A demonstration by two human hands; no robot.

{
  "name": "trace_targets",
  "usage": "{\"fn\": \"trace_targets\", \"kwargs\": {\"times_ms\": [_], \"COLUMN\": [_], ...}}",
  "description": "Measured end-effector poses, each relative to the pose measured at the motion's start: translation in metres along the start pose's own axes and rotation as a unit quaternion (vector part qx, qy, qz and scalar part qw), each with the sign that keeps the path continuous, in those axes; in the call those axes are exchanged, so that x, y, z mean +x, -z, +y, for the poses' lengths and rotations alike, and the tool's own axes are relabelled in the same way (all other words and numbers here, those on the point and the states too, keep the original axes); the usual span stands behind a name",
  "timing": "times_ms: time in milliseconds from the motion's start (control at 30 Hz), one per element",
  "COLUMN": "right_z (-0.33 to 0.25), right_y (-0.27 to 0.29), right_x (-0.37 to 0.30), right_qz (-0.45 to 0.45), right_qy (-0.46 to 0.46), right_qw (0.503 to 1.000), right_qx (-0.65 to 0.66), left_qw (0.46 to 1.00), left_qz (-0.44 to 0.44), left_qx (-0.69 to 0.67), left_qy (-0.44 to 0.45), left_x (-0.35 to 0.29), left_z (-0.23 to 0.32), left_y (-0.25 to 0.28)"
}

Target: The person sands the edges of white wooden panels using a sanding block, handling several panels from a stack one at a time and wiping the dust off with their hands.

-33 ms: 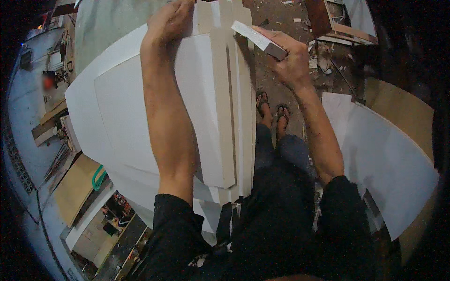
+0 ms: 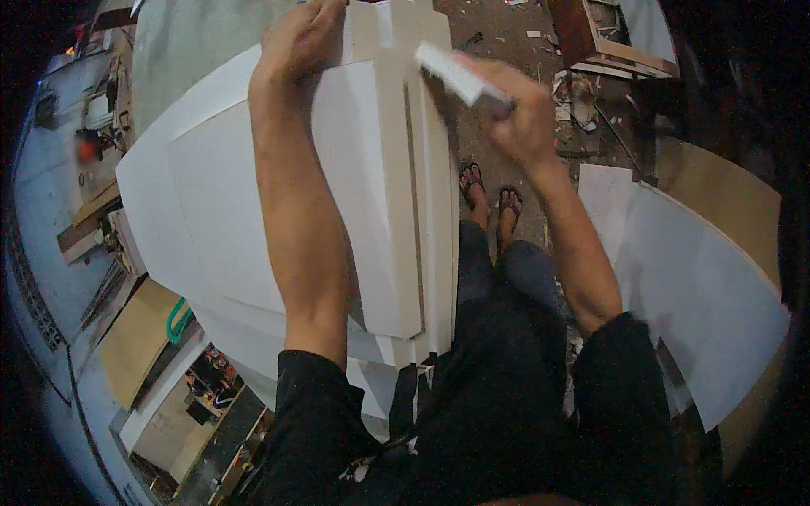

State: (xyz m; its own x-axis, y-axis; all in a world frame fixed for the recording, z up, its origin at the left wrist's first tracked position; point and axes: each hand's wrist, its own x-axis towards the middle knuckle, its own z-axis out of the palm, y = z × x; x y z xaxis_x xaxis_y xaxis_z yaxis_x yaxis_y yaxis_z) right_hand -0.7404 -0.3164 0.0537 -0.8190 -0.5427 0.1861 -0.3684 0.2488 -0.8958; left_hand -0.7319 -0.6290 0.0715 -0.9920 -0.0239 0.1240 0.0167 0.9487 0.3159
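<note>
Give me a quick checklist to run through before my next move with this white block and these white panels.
1. Block in hand: ok, the white block is gripped in the right hand.
2. Left hand's hold: cannot tell, it is at the far part of the white panels, fingers partly cut off by the picture's top edge.
3. Block touching the beige edges: cannot tell, it is blurred beside them.
4. Near ends of those edges level: not ok, they are stepped.
5. Floor tidy: not ok, scraps lie about.
6. Toes covered: not ok, open sandals.
</note>
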Motion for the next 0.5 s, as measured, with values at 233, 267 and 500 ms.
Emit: {"fn": "trace_targets", "kwargs": {"times_ms": [233,267,500], "right_z": [-0.015,-0.007,-0.009], "right_y": [-0.005,-0.006,0.002], "right_x": [-0.048,-0.020,-0.032], "right_qz": [0.019,0.048,-0.011], "right_qy": [0.057,0.081,0.066], "right_qw": [0.998,0.995,0.998], "right_qx": [-0.028,-0.042,0.008], "left_qw": [0.894,0.915,0.957], "left_qz": [-0.043,-0.092,-0.107], "left_qx": [-0.360,-0.323,-0.030], "left_qy": [0.264,0.223,0.267], "left_x": [-0.001,0.005,0.009], "left_z": [0.043,0.038,0.026], "left_y": [0.036,0.046,0.036]}}
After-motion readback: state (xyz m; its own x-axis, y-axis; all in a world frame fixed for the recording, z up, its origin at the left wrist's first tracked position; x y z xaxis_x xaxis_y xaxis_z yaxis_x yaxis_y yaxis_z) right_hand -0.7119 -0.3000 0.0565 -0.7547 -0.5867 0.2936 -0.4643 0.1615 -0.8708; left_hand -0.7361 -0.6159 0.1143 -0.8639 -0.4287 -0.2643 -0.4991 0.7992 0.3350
